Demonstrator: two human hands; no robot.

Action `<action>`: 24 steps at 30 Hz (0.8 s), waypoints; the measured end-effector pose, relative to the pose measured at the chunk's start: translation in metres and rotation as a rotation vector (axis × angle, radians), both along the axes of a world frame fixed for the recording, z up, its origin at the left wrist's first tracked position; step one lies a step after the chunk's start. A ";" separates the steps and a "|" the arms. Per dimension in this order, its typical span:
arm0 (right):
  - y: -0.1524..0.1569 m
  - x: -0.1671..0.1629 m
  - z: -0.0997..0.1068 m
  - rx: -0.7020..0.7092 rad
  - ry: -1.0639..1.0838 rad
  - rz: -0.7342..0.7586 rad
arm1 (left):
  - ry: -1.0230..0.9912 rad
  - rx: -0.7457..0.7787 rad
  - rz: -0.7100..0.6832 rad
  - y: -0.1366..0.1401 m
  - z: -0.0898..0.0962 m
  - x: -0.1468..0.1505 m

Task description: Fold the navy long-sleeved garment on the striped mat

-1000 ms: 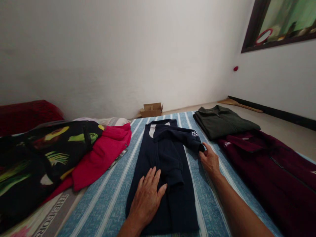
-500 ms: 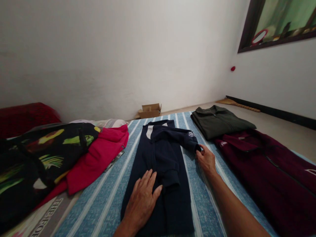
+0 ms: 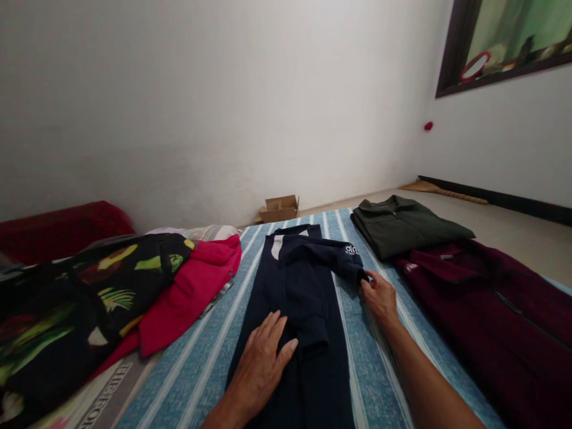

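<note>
A navy jacket [image 3: 308, 298] with white shoulder patches lies lengthwise in front of me on a blue striped bedsheet [image 3: 196, 357]. One sleeve is folded down over its body; the other sleeve [image 3: 342, 255], bearing a white printed logo, sticks out to the right. My left hand [image 3: 263, 360] rests flat on the jacket's lower left part, fingers stretched out. At the end of the logo sleeve, my right hand [image 3: 379, 293] pinches the cuff between thumb and fingers.
On the right lie a folded dark green jacket [image 3: 411, 223] and a maroon jacket [image 3: 487, 316]. To the left are a black fruit-print garment [image 3: 147, 274] and a bright pink garment [image 3: 196, 292]. A cardboard box [image 3: 280, 208] stands by the wall beyond the bed.
The camera view has shifted slightly, so everything sits a little lower and farther right. Both hands keep the same hold on the navy jacket.
</note>
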State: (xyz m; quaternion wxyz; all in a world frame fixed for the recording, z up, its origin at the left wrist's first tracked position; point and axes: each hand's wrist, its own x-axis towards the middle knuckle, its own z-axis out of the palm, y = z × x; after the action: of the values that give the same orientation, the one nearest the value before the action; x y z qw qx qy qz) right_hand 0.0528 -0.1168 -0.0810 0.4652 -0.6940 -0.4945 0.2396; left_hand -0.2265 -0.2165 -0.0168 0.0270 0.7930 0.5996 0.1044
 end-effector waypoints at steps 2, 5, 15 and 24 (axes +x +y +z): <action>0.000 0.000 0.001 -0.007 0.023 0.007 | -0.012 0.012 -0.049 0.003 0.011 0.006; 0.000 0.001 0.003 -0.010 0.050 -0.002 | -0.022 -0.003 -0.116 0.009 0.029 0.023; -0.007 0.004 0.003 -0.034 0.092 0.000 | -0.135 -0.046 -0.241 0.042 0.035 0.064; -0.010 0.004 -0.001 -0.104 0.016 0.023 | -0.284 0.052 0.398 0.150 0.026 -0.044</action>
State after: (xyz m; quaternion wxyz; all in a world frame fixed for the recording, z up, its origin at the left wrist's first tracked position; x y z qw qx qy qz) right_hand 0.0570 -0.1271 -0.0817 0.4297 -0.7096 -0.4854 0.2760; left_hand -0.2708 -0.0669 0.0089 0.0694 0.6372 0.7312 0.2335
